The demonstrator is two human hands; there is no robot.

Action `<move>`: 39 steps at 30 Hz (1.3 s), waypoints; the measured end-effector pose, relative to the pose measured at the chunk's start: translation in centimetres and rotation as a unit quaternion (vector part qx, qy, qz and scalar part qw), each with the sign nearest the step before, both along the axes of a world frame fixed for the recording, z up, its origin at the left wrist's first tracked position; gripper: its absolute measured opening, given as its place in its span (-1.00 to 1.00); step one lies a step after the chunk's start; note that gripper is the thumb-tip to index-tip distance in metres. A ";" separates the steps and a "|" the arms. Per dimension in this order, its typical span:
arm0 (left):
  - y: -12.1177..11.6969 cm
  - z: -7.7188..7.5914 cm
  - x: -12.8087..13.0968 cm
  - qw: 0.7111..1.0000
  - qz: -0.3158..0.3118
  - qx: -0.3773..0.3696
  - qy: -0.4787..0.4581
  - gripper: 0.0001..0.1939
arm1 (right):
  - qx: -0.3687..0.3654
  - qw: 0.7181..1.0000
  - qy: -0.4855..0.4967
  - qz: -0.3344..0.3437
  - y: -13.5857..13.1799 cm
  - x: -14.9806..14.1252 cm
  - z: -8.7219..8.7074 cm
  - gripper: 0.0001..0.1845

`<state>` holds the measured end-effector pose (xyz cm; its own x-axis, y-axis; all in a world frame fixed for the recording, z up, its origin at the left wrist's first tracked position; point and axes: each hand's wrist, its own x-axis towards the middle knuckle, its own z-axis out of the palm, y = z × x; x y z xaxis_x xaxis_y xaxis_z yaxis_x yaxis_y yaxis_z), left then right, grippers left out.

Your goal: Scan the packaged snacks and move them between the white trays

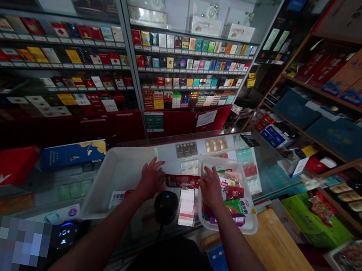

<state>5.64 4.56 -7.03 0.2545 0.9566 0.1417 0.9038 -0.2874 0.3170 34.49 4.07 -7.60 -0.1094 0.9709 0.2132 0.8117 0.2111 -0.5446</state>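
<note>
My left hand (151,178) hangs with fingers spread over the right rim of an empty-looking white plastic tray (114,175). My right hand (210,187) rests with fingers apart on the near-left part of a second white tray (235,166). That tray is heaped with small colourful packets, red and green among them. A long dark red packet (181,181) lies between my hands, its ends close to both. I cannot tell whether either hand touches it.
Below my hands stand a round black device (165,207) and a blurred white-labelled packet (187,206). The glass counter (252,167) holds display cards. Lit shelves of cigarette packs (187,62) rise ahead, boxed goods fill wooden shelves (352,77) at right, and a wooden board (291,262) lies at lower right.
</note>
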 end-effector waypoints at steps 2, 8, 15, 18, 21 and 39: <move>0.3 0.0 0.0 1.000 0.002 -0.002 -0.006 -0.81 | 0.003 1.000 -0.011 0.000 0.1 -0.1 0.1 -0.77; 0.9 0.6 -0.9 0.999 0.008 -0.008 -0.049 -0.81 | 0.005 1.000 0.007 -0.011 0.6 -1.1 0.7 -0.76; 1.2 1.9 -4.5 0.991 0.031 0.028 -0.128 -0.82 | 0.003 0.999 0.050 0.005 1.9 -4.6 1.7 -0.79; 1.3 2.1 -6.8 0.984 0.056 0.047 -0.162 -0.81 | 0.002 0.997 0.068 0.026 2.5 -7.0 2.2 -0.79; 1.2 2.4 -9.5 0.977 0.087 0.044 -0.188 -0.77 | -0.023 0.996 0.080 0.042 3.0 -9.9 2.9 -0.79; -1.3 -0.1 -19.4 0.968 0.230 -0.027 -0.097 -0.66 | -0.080 0.981 -0.128 0.118 3.8 -21.4 3.4 -0.70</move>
<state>-13.75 3.30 -7.13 -0.2272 0.9697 0.0901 0.8538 0.1538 0.4974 13.11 7.85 -4.23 -0.3649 0.9310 -0.0046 0.8652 0.3373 -0.3710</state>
